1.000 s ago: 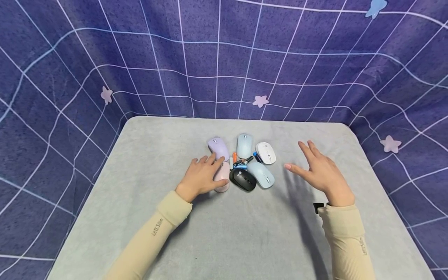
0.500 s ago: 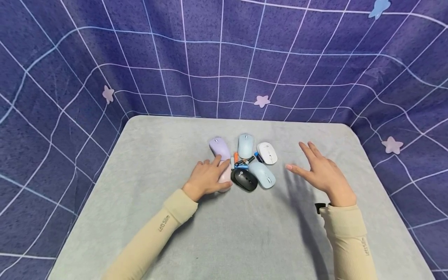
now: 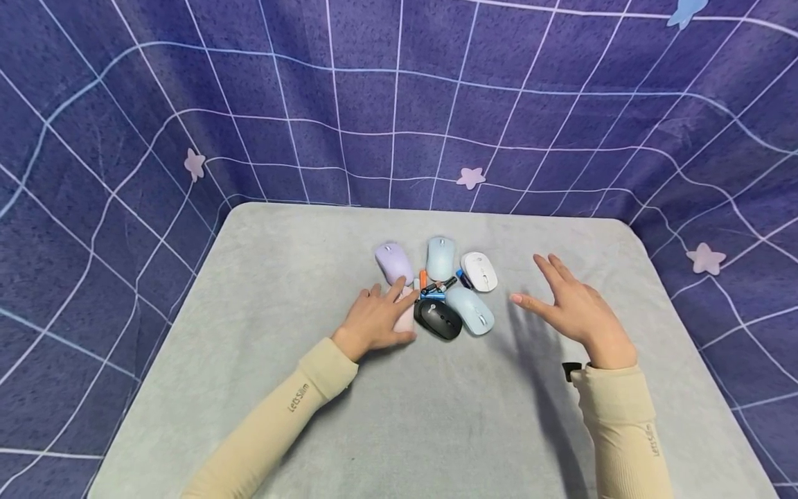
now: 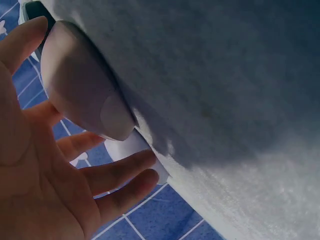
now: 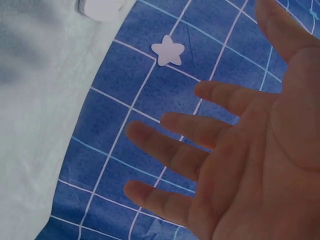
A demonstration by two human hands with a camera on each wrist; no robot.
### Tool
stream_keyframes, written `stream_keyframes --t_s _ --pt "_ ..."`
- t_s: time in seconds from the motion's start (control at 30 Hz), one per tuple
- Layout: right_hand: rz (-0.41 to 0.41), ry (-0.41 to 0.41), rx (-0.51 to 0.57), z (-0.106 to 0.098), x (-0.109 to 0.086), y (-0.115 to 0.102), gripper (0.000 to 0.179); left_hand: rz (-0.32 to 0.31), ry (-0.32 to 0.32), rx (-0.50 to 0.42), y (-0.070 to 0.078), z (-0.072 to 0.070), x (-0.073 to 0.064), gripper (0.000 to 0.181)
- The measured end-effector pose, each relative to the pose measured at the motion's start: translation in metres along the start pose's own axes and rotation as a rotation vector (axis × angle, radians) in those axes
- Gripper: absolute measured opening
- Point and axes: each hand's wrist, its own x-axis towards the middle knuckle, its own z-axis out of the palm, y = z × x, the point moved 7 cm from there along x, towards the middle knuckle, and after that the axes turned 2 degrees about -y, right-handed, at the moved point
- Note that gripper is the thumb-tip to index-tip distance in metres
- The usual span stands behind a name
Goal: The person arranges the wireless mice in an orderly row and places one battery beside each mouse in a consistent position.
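My left hand point(image 3: 372, 321) reaches over a pale pink computer mouse point(image 3: 405, 315) on the left of a ring of mice. In the left wrist view its fingers are spread along the pink mouse's far side point(image 4: 80, 85), with the thumb near one end; whether they touch is hard to tell. A lilac mouse point(image 3: 395, 263) lies just beyond the fingertips, and a black mouse point(image 3: 439, 319) sits right of the thumb. My right hand point(image 3: 576, 312) hovers over the table's right part, fingers extended, holding nothing. A white mouse point(image 3: 479, 272) is nearest to it.
Two light blue mice, one at the back point(image 3: 440, 258) and one at the front right point(image 3: 471, 311), complete the ring. Small batteries in several colours point(image 3: 433, 290) lie in its middle. A grey cloth-covered table point(image 3: 436, 430) meets a blue gridded curtain point(image 3: 349, 104) behind.
My left hand has moved rightward, further over the pink mouse, covering more of it. The right hand keeps its pose. The whole view has shifted slightly.
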Motion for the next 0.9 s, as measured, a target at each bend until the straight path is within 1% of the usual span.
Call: stream_keyframes --t_s 0.13,0.27,0.43,0.53,0.67,0.73,0.8,0.9 --pt "0.002 -0.002 0.009 -0.0001 -0.0008 0.0013 0.098 0.007 0.005 0.024 0.0016 0.0013 0.0009 0.088" --pt "0.001 -0.001 0.013 0.0000 -0.0013 0.0023 0.098 0.029 0.036 0.030 0.0039 -0.0004 0.0015 0.086" --pt "-0.007 0.001 0.016 -0.0001 -0.0011 0.0025 0.097 0.043 0.031 0.031 0.0052 0.0003 0.0024 0.084" --pt "-0.010 -0.003 0.024 0.0001 -0.0015 0.0025 0.096 0.046 0.019 -0.015 0.0057 0.0012 0.0025 0.082" --pt "-0.006 -0.015 0.035 0.0013 -0.0021 0.0038 0.096 0.034 0.013 -0.126 0.0062 0.0011 0.0023 0.078" --pt "-0.004 -0.021 0.039 0.0021 -0.0020 0.0048 0.097 0.022 0.011 -0.167 0.0064 0.0007 0.0023 0.076" --pt "-0.001 -0.025 0.044 0.0025 -0.0020 0.0057 0.097 0.014 0.010 -0.188 0.0067 0.0005 0.0023 0.076" --pt "0.002 -0.028 0.050 0.0029 -0.0028 0.0072 0.098 0.007 0.009 -0.189 0.0073 0.0014 0.0026 0.076"
